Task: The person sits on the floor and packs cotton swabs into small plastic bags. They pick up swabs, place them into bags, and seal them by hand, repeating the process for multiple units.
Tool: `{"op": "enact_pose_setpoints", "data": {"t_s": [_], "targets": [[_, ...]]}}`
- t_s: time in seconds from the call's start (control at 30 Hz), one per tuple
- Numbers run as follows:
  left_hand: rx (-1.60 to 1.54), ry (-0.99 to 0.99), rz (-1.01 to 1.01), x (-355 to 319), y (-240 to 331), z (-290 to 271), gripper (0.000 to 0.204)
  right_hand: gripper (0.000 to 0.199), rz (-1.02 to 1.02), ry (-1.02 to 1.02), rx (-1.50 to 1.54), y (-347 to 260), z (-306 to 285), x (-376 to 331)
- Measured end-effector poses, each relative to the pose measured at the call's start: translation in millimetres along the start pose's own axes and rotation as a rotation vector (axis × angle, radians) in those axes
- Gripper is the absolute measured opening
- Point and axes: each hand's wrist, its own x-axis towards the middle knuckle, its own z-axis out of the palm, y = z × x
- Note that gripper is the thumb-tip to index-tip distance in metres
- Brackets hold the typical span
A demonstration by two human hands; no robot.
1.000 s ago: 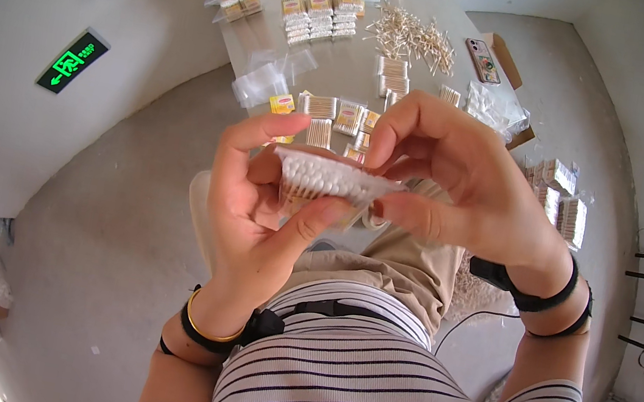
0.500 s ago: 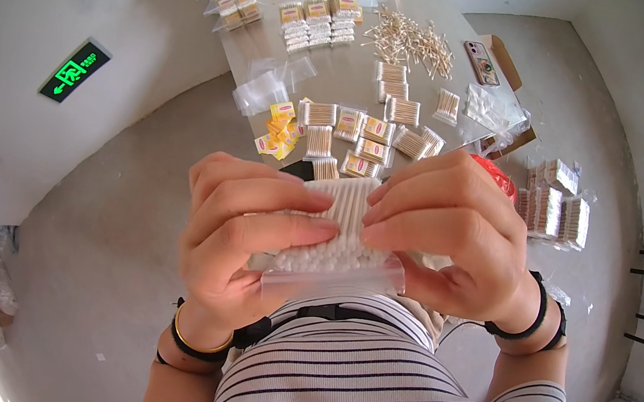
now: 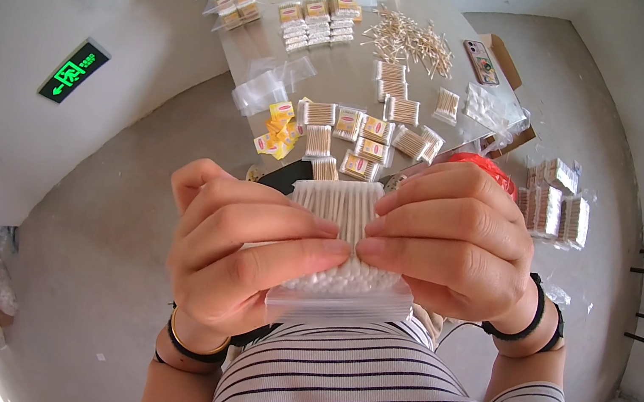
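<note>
Between my two hands is a clear zip bag of cotton swabs [image 3: 342, 206], held up in front of my waist. The swabs lie side by side, their white tips toward me, and the bag's zip edge hangs at the near end. My left hand [image 3: 241, 243] grips the bag from the left, fingertips pressed on its face. My right hand [image 3: 458, 238] grips it from the right, its fingertips almost meeting the left ones. Both thumbs are largely hidden. Beyond the hands, several swab packs [image 3: 318, 141] lie on the table, some with yellow cards inside.
The table [image 3: 336, 74] carries loose cotton swabs [image 3: 410, 43], stacked packs [image 3: 317, 19], yellow cards [image 3: 281, 132], flat clear bags [image 3: 271, 87] and a phone [image 3: 481, 63]. A red plastic bag [image 3: 487, 171] sits at its near right edge. More bundled packs [image 3: 546, 210] are farther right.
My left fingertips have slid right across the bag toward the right ones. The bag has shifted slightly, and more of its far end shows.
</note>
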Motion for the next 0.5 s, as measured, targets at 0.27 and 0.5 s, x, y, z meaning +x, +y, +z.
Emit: {"op": "enact_pose_setpoints", "data": {"t_s": [0.27, 0.5], "targets": [[-0.015, -0.019, -0.005, 1, 2, 1, 0.022, 0.027, 0.026, -0.006, -0.018, -1, 0, -3], [-0.074, 0.013, -0.086, 0, 9, 4, 0.022, 0.028, 0.006, 0.008, -0.033, 1, 0, -6]]}}
